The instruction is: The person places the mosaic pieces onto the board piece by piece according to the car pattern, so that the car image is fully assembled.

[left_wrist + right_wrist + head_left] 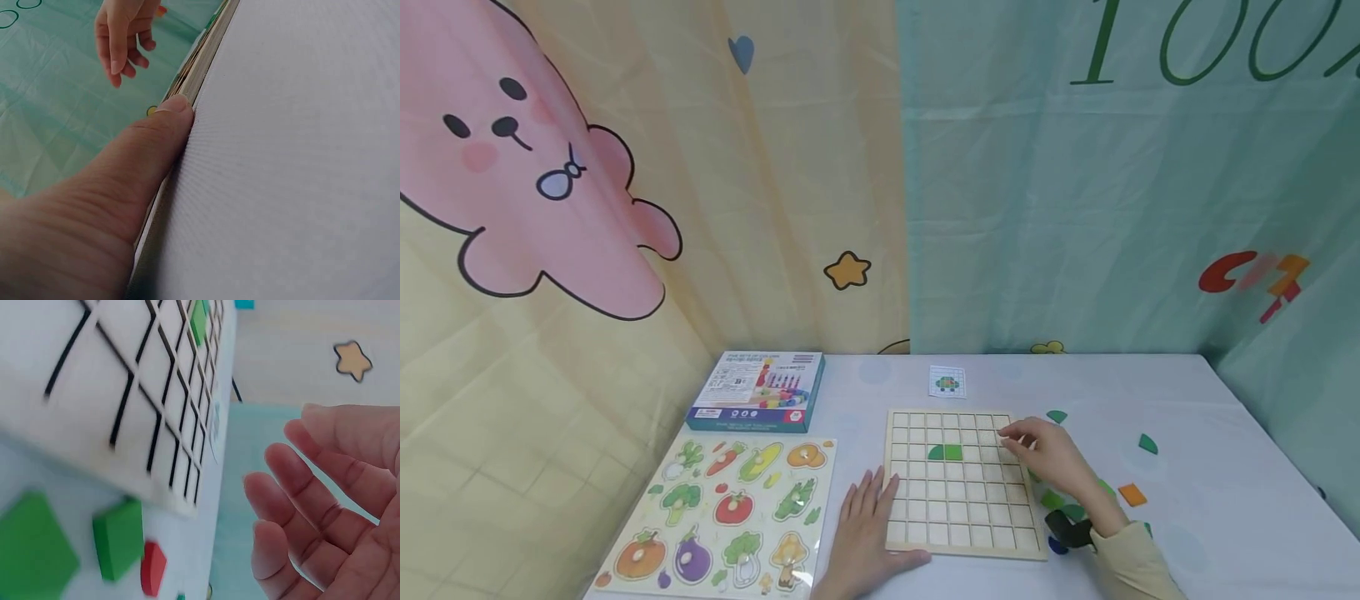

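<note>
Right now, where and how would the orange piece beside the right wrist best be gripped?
Probably by two opposite side edges, pinched by the right hand coming from above and the right: the orange piece lies flat, so its edges are what fingers can close on, and a green piece sits near its left.

My right hand (1052, 454) has unobstructed passage above the grid board (966, 553) to the two set green pieces (953, 452), while my left hand (865, 542) obstructs the gap toward the vegetable puzzle (771, 527) and loose pieces (1052, 499) obstruct the tabletop (1225, 467) along the board's right edge.
</note>
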### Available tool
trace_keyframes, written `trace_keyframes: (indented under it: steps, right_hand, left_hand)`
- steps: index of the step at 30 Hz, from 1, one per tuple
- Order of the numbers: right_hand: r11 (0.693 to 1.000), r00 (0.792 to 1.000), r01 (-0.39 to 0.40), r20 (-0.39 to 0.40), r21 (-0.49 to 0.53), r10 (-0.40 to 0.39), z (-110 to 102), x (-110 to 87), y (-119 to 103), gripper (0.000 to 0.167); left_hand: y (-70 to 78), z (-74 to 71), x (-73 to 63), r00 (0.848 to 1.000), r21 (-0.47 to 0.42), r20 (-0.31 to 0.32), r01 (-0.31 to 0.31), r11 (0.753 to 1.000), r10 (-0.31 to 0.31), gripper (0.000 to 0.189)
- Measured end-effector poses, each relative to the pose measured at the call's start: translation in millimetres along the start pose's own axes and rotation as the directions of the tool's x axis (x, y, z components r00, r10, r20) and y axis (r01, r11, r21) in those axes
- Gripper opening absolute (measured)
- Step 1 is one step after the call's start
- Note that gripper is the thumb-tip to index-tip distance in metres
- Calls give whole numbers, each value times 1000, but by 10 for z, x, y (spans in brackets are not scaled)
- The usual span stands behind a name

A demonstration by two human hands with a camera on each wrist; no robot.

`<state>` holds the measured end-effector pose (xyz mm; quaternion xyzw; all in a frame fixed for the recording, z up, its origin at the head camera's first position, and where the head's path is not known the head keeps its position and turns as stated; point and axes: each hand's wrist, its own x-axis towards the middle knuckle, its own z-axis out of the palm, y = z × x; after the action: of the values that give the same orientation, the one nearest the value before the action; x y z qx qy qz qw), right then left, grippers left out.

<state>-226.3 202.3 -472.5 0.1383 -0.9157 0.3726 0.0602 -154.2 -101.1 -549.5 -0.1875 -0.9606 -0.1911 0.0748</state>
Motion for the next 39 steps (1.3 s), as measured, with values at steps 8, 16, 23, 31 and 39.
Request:
trace_keyframes:
  steps: [8, 16, 23, 31, 39]
  right_hand:
    - [989, 991, -129, -24, -72, 128, -356, -241, 213, 12]
    - [946, 958, -275, 27, -173, 284, -484, -369, 430, 14]
    - [920, 929, -346, 69, -183, 363, -473, -406, 514, 19]
    - [919, 932, -339, 62, -202, 358, -430, -423, 530, 24]
    - [906, 924, -361, 48, -222, 380, -405, -425, 487, 30]
  left_hand:
    - [-7, 9, 3, 998, -4, 50, 32, 999, -32, 114]
    - [5, -13, 0, 998, -7, 54, 35, 999, -35, 114]
    - [9, -33, 1, 998, -10, 57, 39, 999, -38, 114]
    - [8, -31, 12, 998, -8, 58, 34, 999, -33, 114]
    - [7, -30, 9, 998, -11, 51, 27, 1000, -26, 113]
